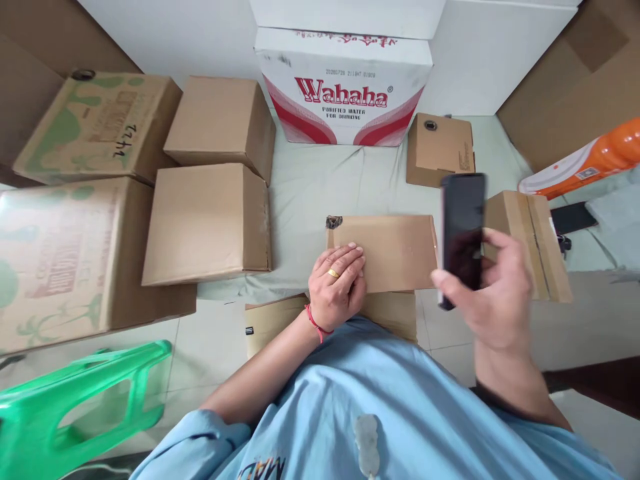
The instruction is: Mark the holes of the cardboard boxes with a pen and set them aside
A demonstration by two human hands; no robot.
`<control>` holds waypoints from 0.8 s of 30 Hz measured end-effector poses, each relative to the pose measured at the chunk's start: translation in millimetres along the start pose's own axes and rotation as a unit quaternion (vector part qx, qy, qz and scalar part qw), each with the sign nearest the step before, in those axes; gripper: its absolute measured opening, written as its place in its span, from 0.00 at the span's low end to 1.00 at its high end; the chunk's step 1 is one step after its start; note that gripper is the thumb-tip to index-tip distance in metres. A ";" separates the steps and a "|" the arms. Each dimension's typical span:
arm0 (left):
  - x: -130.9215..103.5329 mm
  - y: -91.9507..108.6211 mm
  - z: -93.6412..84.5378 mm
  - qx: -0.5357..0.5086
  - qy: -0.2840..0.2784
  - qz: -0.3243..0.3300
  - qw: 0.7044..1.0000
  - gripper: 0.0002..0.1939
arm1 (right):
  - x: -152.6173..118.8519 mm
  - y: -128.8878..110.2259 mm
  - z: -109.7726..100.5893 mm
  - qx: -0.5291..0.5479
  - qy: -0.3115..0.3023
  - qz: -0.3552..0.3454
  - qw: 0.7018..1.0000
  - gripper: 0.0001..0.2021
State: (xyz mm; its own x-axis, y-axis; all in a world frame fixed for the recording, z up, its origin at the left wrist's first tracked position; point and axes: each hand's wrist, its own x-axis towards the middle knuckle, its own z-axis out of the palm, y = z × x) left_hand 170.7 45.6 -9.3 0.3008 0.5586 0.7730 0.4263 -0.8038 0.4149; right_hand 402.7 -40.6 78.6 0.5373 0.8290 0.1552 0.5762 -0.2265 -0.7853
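Observation:
A flat brown cardboard box (397,253) with a dark, torn-looking patch at its back left corner lies on the pale green cloth. My left hand (337,283), with a ring and a red bracelet at the wrist, rests on its front left part. The fingers are curled and pressed together; whatever is under them, if anything, is hidden. Just past the box's right side, my right hand (493,290) holds a dark phone (464,233) upright, thumb on one side and fingers on the other. This hand is slightly blurred.
Plain boxes (195,223) and printed boxes (55,267) stand at the left. A white Wahaha carton (345,87) is behind. Right are a small box (440,150), a taped box (530,243) and an orange bottle (590,160). A green stool (85,380) is lower left.

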 end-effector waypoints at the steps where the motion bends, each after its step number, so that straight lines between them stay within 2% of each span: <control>1: 0.9 -0.2 1.2 -0.001 -0.002 0.001 1.000 0.15 | -7.2 -15.0 12.1 0.010 -0.019 -0.030 0.999 0.40; 3: 1.9 -1.1 2.0 -0.008 -0.005 0.002 1.000 0.12 | -18.6 -39.1 40.0 0.016 -0.059 -0.113 0.992 0.38; 5: 1.1 -2.4 1.2 -0.019 0.002 0.000 1.000 0.09 | -25.3 -52.9 65.8 0.012 -0.072 -0.165 0.984 0.37; 7: -1.1 -4.0 -0.2 -0.028 0.009 -0.013 0.999 0.12 | -28.4 -58.0 83.9 0.000 -0.071 -0.182 0.981 0.37; 10: -5.0 -6.3 -1.2 -0.036 0.007 -0.029 0.999 0.12 | -29.7 -57.6 95.3 -0.020 -0.064 -0.192 0.979 0.39; 15: -9.2 -9.6 1.3 -0.063 0.014 -0.021 0.998 0.06 | -31.3 -55.6 97.0 -0.036 -0.052 -0.211 0.975 0.39; 20: -9.1 -8.1 2.8 -0.049 -0.001 -0.009 0.999 0.11 | -29.2 -55.0 88.5 -0.019 -0.039 -0.207 0.977 0.38; 22: -7.2 -7.9 1.1 -0.030 -0.021 -0.001 0.999 0.13 | -22.3 -49.7 74.5 0.009 -0.044 -0.172 0.984 0.37; 24: -4.9 -11.0 -3.7 -0.019 -0.033 0.015 0.999 0.16 | -9.4 -36.3 54.5 0.047 -0.041 -0.100 0.993 0.39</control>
State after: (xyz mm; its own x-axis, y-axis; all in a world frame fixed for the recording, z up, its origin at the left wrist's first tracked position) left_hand 161.4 51.0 -15.9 0.3701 0.5447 0.7525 0.3838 -0.8274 0.4101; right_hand 343.1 -12.3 73.0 0.3637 0.8924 0.2669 0.6037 -0.0076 -0.7972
